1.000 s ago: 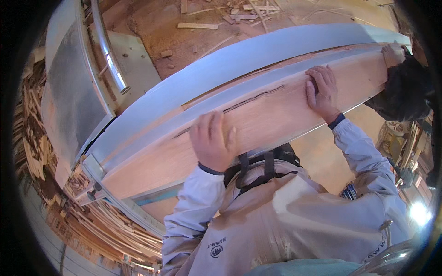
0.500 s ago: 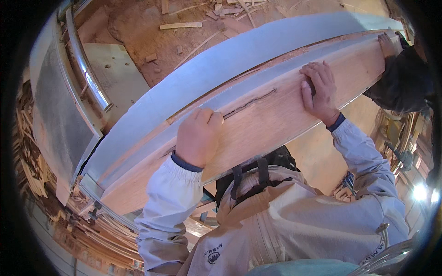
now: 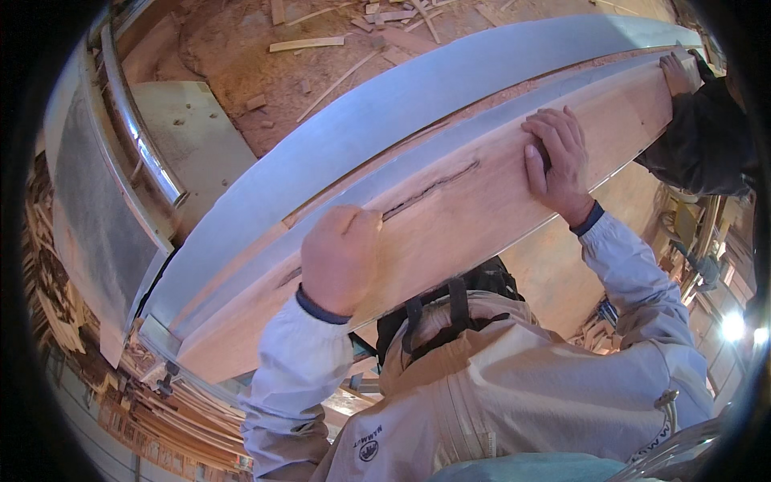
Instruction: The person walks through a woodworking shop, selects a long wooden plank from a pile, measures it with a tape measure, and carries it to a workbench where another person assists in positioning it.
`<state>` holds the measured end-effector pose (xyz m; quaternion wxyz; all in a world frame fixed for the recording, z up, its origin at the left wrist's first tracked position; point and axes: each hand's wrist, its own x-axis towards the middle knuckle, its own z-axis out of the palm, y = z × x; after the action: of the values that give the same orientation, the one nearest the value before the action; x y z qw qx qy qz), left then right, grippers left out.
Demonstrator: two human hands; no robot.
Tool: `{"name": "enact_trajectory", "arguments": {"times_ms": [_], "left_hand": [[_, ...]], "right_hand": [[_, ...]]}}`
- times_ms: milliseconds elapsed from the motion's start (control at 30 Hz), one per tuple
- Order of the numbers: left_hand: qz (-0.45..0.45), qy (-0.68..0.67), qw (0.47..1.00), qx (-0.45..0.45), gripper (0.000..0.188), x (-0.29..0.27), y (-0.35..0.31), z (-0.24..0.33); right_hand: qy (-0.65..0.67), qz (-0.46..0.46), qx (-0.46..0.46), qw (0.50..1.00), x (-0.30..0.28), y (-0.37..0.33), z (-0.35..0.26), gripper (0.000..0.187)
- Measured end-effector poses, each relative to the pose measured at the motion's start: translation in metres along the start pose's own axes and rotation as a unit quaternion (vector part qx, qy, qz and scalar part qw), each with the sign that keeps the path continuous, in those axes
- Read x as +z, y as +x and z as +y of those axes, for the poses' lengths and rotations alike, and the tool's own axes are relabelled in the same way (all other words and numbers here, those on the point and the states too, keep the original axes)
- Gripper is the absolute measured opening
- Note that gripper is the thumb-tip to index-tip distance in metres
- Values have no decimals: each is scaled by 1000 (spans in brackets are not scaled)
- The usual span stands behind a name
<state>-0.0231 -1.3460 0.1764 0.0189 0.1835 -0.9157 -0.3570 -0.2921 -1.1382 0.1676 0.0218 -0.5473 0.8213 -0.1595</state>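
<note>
A long wooden board (image 3: 474, 197) with a dark, jagged crack lies slantwise in front of me along a metal machine bed (image 3: 337, 132). My left hand (image 3: 341, 257) is closed on the board's upper edge beside the crack, its fingers curled out of sight and somewhat blurred. Further right, my right hand (image 3: 558, 165) grips the same board, fingers bent toward the far edge and thumb on its face. At the far right end, a co-worker's hand (image 3: 677, 74) in a dark sleeve holds the board too.
Left of the bed stands a machine housing with a shiny metal bar (image 3: 140, 128) and a grey plate (image 3: 189, 132). Sawdust and wood offcuts (image 3: 309, 44) litter the floor beyond. Stacked wooden strips (image 3: 173, 422) lie lower left, and a bright lamp (image 3: 732, 327) shines at right.
My left hand has shifted slightly left and down, still on the board. The machine appears a little further left and higher in view. My right hand has hardly moved.
</note>
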Motion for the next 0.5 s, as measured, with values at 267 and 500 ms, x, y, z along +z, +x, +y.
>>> {"name": "enact_trajectory", "arguments": {"times_ms": [267, 500], "left_hand": [[-222, -168, 961, -5, 12, -13, 69, -29], [-330, -219, 918, -12, 10, -9, 98, -30]], "right_hand": [[2, -8, 2, 1000, 2, 1, 1, 25], [5, -10, 6, 1000, 1, 1, 2, 24]]}}
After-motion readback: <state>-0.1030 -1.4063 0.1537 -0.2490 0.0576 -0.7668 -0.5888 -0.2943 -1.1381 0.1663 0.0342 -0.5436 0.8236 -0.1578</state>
